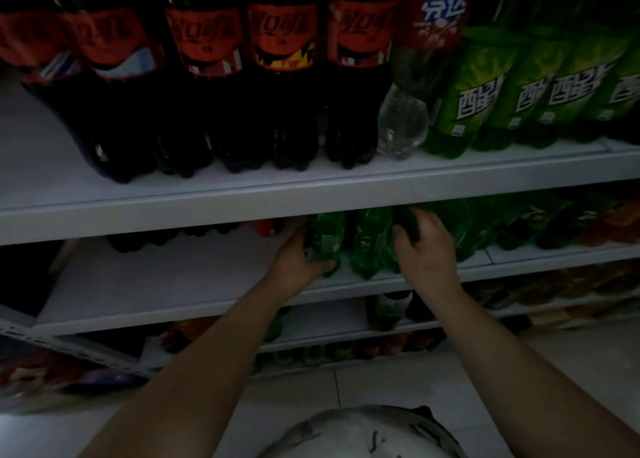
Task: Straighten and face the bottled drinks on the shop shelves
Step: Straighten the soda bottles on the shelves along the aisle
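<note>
Head view, dim light. Only one view available.

The work is on the middle shelf, below the upper shelf that carries the cola bottles.

Left hand: grasping the green bottle low on its body, thumb across the front near the base, fingers out of sight behind it.

Right hand: fingers curled round a darker bottle. The grip looks closed, though shadow hides the contact.

Between the two hands stands a middle bottle, which neither hand holds. It is just beside the green bottle and near the shelf's front edge.

All three stand upright, long axis vertical. Their caps are hidden behind the upper shelf's lip, so label facing cannot be read from the tops.

Judgement: both held bottles lie ahead of the hands and slightly above the wrists. Facing them calls for a twist about the vertical axis. The middle bottle is about equally near either hand. The lip overhead leaves little room to lift.
</note>
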